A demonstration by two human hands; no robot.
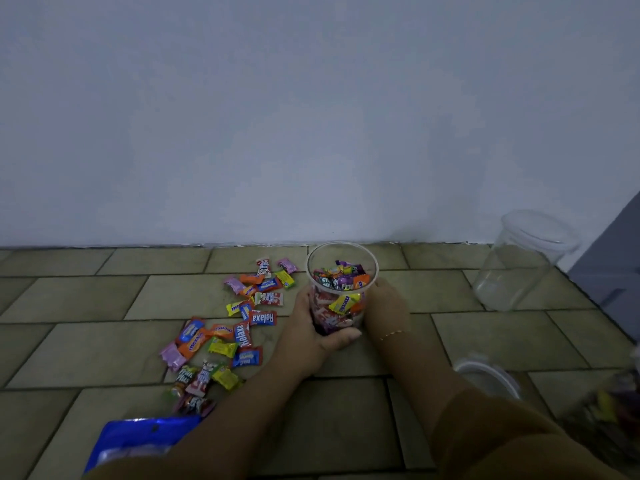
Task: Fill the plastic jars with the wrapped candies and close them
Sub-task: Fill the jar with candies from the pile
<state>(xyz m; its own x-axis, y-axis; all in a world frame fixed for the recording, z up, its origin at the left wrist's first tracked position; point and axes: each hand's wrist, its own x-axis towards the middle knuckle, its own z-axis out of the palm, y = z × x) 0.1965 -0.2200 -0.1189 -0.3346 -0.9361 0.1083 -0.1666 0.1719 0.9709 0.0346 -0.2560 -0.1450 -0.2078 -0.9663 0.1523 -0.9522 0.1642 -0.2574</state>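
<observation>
Lying crumpled at the lower left, a glossy blue bag (138, 441) sits with its mouth toward a loose scatter of wrapped candies (228, 327), their crinkled foil wrappers in pink, orange, yellow, red and blue spread in a band across the matte rectangular floor tiles (86, 344). Bare tile lies open to the left of the scatter and between it and the pale, smooth wall (311, 116) behind.

Just right of the candies stands an upright clear plastic jar (341, 289), round and slightly tapered, lidless, about two-thirds full of mixed candies. The left hand (317, 329) curls round its lower left side, thumb across the front near the base; the right hand (386, 306), a thin bracelet at its wrist, cups the opposite wall. Both grip the jar.

Further right, well apart, a second clear jar (519, 261) with a translucent lid on top stands near the wall corner. A white round lid (488, 377) lies flat on the tile beside the right forearm, and blurred clutter fills the right edge.
</observation>
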